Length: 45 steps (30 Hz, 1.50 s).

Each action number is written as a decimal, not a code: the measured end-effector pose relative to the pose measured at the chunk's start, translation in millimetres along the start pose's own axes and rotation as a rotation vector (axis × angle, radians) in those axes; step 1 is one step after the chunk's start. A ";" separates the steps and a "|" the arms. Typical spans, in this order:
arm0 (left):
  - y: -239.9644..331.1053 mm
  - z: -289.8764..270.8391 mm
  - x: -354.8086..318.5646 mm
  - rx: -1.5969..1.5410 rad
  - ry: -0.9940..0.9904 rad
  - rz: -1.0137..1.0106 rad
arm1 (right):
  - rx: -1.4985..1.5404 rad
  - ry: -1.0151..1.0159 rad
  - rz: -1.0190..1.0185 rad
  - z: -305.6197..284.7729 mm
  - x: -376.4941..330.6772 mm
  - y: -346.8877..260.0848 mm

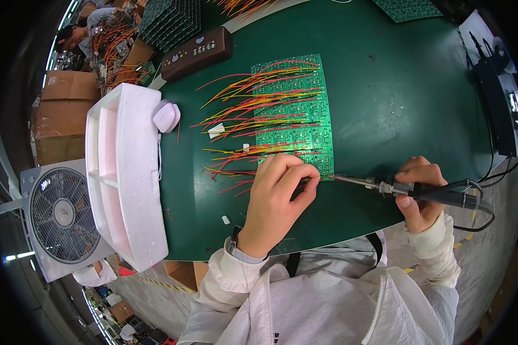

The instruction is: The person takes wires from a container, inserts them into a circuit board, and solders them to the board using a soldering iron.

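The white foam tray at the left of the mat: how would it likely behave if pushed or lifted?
The foam tray looks like expanded foam, so probably very light for its bulk and easy to slide on the green mat. Its near end overhangs the mat's edge, so a push there might tip it off. Its thin walls would likely dent or snap under a hard grip.

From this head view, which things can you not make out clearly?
- The soldering iron tip, hidden behind the left hand.
- What the left hand's fingers pinch on the green circuit board: too small.
- The right hand covers the iron's grip.
- The black device at the right edge: bent by the fisheye.
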State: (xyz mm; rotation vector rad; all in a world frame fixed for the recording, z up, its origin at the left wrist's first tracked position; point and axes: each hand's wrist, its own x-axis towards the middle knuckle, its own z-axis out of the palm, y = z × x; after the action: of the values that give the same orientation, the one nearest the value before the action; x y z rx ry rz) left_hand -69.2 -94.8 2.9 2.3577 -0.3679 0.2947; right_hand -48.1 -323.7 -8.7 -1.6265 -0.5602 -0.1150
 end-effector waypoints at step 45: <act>-3.8 15.2 -6.8 0.083 0.139 0.052 | -0.055 0.050 -0.260 15.2 -3.3 3.8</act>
State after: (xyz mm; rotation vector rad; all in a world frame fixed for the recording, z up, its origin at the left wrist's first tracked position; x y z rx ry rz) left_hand -72.7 -101.5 -12.5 2.3950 -0.3567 0.5046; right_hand -53.2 -310.3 -15.7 -1.5933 -0.7329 -0.3652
